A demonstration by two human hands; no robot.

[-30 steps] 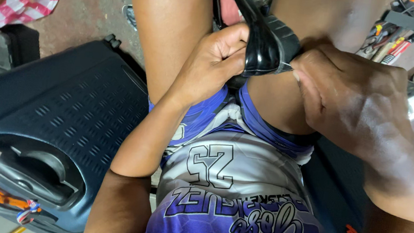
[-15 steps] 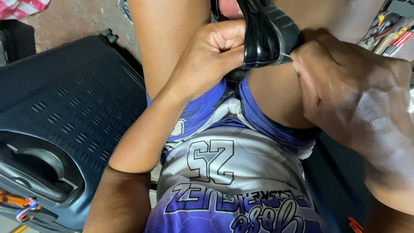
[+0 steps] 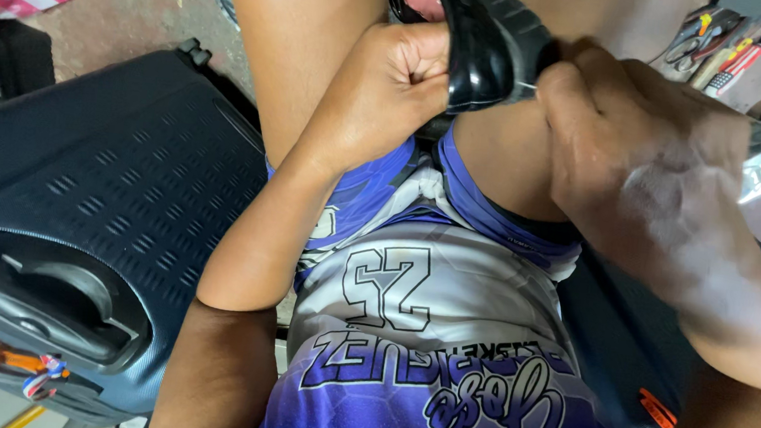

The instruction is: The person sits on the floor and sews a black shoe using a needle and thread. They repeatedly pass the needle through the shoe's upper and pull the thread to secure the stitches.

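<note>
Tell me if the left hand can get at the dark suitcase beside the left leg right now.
Probably not at once: the left hand is closed on the black shoe. Otherwise nothing lies between it and the suitcase.

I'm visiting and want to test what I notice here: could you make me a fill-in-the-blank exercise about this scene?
1. Both hands grip a glossy shoe whose colour is ____.
2. The left hand is closed into a ____ at the shoe's edge.
3. The dark ribbed suitcase lies on the person's ____ side.
4. The right hand pinches a thin ____ at the shoe's edge.

Missing words: black; fist; left; thread
</note>
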